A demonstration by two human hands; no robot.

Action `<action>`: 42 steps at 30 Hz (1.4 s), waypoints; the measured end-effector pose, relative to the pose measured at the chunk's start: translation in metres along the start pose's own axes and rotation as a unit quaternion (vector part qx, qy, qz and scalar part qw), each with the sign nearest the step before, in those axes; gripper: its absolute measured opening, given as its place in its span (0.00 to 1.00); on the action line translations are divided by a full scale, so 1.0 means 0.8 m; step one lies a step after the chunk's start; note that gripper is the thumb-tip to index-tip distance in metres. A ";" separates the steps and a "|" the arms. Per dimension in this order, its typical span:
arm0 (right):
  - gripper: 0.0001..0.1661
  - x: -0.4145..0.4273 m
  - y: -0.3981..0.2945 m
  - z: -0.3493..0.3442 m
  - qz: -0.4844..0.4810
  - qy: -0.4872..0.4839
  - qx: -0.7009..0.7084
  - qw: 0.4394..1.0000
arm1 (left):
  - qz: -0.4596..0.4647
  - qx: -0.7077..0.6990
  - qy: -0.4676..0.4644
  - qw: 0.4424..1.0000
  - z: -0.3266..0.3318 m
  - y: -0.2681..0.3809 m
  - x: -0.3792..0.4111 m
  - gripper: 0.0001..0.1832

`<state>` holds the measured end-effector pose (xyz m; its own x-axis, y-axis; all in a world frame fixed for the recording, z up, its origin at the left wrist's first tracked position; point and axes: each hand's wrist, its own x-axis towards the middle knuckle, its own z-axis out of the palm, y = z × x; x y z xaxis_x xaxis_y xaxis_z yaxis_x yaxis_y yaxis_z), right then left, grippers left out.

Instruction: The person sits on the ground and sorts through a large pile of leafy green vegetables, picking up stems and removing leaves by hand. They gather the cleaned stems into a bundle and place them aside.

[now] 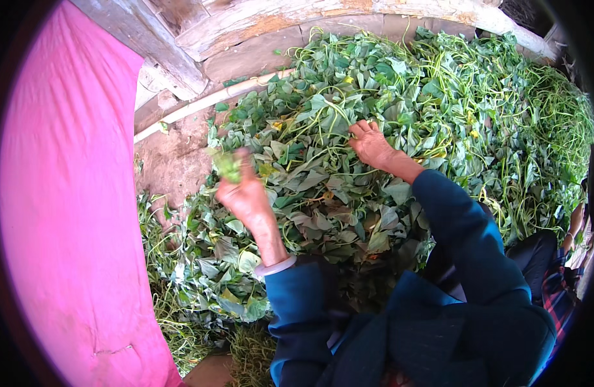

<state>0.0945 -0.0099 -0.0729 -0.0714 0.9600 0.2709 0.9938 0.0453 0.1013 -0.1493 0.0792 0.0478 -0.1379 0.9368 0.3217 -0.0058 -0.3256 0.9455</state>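
A broad heap of leafy green vines, which look like sweet potato vines, spreads before me. My left hand is raised over the heap's left side, blurred by motion. It grips a small bunch of green stems between thumb and fingers. Near the middle of the heap, my right hand has its fingers curled around vine stems; its fingertips are partly hidden among the leaves. A pale bangle circles my left wrist, below the hand.
Pink cloth hangs along the left. A pale pole lies by bare earth, near a wooden post. A log and a low wall bound the back. Another person's arm shows at the far right.
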 end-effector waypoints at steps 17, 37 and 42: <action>0.22 -0.030 -0.022 -0.158 0.165 -0.040 0.749 0.641 | -0.349 -0.182 -0.366 0.843 0.049 0.033 -0.050 0.12; 0.11 -0.032 -0.039 -0.155 0.037 -0.147 0.679 0.718 | -0.309 -0.309 -0.201 0.877 0.044 0.018 -0.041 0.12; 0.10 -0.037 -0.049 -0.124 0.159 -0.116 0.670 0.716 | -0.310 -0.326 -0.253 0.856 0.061 0.024 -0.061 0.14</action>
<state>0.0493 -0.0671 0.0100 0.0379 0.9938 -0.1048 0.1569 -0.1095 -0.9815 -0.0941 0.0332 0.0526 0.5382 0.8374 -0.0953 -0.4974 0.4068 0.7662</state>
